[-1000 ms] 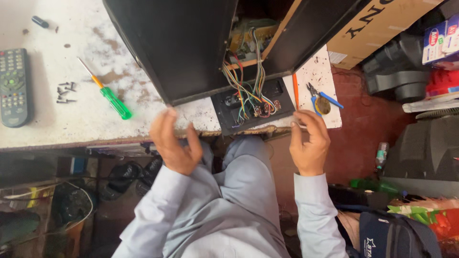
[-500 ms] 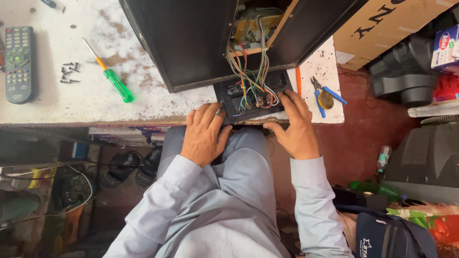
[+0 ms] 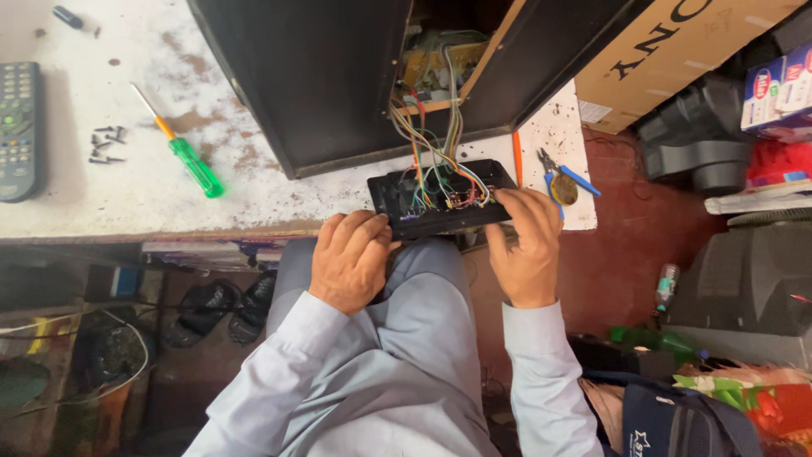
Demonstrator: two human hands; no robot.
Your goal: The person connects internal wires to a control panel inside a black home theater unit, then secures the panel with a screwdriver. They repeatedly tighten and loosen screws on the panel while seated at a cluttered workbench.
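Both hands have risen from the lap to grip the black wired panel (image 3: 441, 199) at the table's edge (image 3: 254, 222). The left hand (image 3: 351, 258) clasps its near-left corner, the right hand (image 3: 529, 241) its right end, fingers curled closed around it.

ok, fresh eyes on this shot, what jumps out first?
Both hands, left hand and right hand, grip a black panel at the near edge of the white table. A bundle of coloured wires runs from it up into the open black cabinet behind. Left of that lie a green-handled screwdriver, loose screws and a remote control.
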